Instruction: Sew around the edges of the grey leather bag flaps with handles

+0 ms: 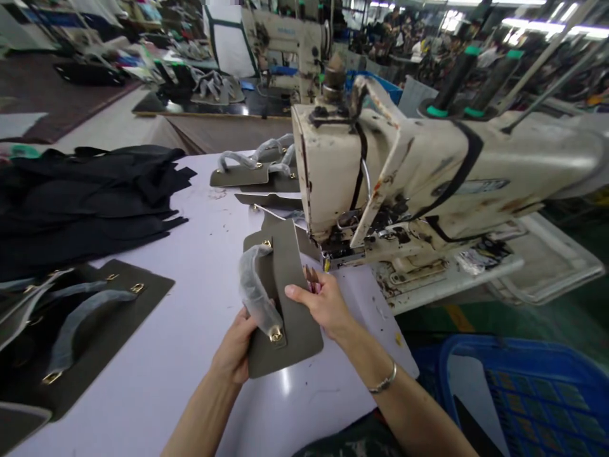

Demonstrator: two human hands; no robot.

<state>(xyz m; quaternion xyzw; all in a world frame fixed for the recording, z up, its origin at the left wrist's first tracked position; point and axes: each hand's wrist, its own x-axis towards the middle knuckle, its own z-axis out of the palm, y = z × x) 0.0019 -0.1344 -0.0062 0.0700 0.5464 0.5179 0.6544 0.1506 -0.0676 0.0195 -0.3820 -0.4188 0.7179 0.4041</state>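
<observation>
A grey-brown bag panel [298, 317] is held over the white table beside the sewing machine head. Its curved handle [257, 289] is wrapped in clear plastic and fixed with gold-coloured hardware at both ends. My left hand [234, 349] is closed on the panel's near left edge, with some fingers hidden beneath. My right hand [328, 303] is closed on its right side, thumb on top. Small brown pointed tips [311, 275] stick out by the right fingers; I cannot make out what they belong to. The sewing machine [328, 171] stands just beyond my right hand.
Similar panels with wrapped handles lie at the left [143, 304] and at the back of the table [240, 176]. A pile of black pieces [85, 203] covers the far left. A blue basket [447, 362] stands at the lower right. Another sewing machine [285, 38] is behind.
</observation>
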